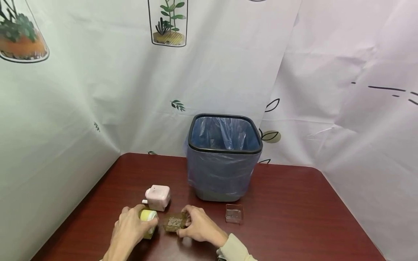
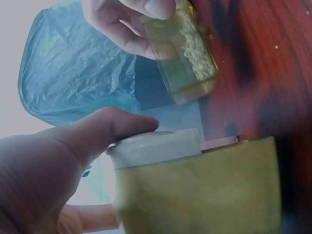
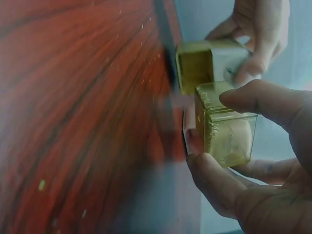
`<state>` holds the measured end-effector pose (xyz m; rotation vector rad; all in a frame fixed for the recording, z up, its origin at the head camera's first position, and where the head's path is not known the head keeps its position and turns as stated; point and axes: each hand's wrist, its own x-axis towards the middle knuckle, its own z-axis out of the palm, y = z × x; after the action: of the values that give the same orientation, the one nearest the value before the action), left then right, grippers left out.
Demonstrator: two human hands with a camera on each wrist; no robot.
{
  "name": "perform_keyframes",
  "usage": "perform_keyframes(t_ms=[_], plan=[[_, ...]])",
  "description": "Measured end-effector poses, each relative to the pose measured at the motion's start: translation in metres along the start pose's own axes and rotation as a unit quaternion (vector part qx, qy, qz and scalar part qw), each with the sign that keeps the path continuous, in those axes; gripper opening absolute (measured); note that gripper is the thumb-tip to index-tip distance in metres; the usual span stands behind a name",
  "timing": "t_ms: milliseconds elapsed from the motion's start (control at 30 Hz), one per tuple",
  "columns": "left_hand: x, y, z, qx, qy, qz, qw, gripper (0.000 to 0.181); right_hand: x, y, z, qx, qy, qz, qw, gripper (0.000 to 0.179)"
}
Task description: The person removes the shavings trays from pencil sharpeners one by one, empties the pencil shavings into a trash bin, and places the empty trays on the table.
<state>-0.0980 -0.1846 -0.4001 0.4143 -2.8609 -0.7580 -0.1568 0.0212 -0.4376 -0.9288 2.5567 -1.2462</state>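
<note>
My left hand point(image 1: 128, 224) grips a yellow pencil sharpener point(image 2: 204, 192) with a white rounded end, just above the table. In the right wrist view a hollow opening shows in its yellow body. Close by on the right, my right hand point(image 1: 200, 224) pinches a see-through yellow shavings drawer point(image 3: 226, 134) between thumb and fingers. Pale shavings point(image 2: 197, 51) lie inside that drawer, which is apart from the sharpener. Behind my left hand stands a pink pencil sharpener point(image 1: 158, 197) with a small white handle pointing left.
A bin point(image 1: 222, 175) with a black rim and bluish plastic liner stands at the back middle of the dark red table point(image 1: 294, 217). To the right of my right hand sits a small clear drawer point(image 1: 234, 214). White printed cloth point(image 1: 130, 90) hangs behind the table.
</note>
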Motion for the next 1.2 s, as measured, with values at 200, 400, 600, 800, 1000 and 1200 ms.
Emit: perform_keyframes(t_ms=[200, 400, 600, 800, 1000, 1200], plan=[[0.000, 0.001, 0.004, 0.003, 0.001, 0.009, 1.0000, 0.061, -0.004, 0.009, -0.008, 0.031, -0.005, -0.003, 0.9995, 0.046], [-0.002, 0.001, 0.003, 0.004, -0.022, 0.000, 0.9998, 0.065, -0.009, 0.017, -0.018, 0.075, -0.001, 0.014, 0.9971, 0.044], [-0.002, 0.001, 0.001, 0.015, -0.051, -0.002, 0.9986, 0.069, -0.014, 0.023, -0.028, 0.105, 0.006, 0.029, 0.9941, 0.045], [0.002, 0.013, -0.011, 0.063, -0.094, -0.019, 0.9934, 0.094, -0.015, 0.025, -0.031, 0.124, 0.016, 0.018, 0.9920, 0.045], [0.009, 0.032, -0.028, 0.030, -0.041, 0.038, 0.9980, 0.082, -0.018, 0.028, -0.030, 0.136, 0.031, 0.020, 0.9900, 0.048], [0.018, 0.055, -0.039, -0.113, 0.014, 0.142, 0.9833, 0.063, -0.020, 0.029, -0.029, 0.139, 0.053, 0.016, 0.9888, 0.047]])
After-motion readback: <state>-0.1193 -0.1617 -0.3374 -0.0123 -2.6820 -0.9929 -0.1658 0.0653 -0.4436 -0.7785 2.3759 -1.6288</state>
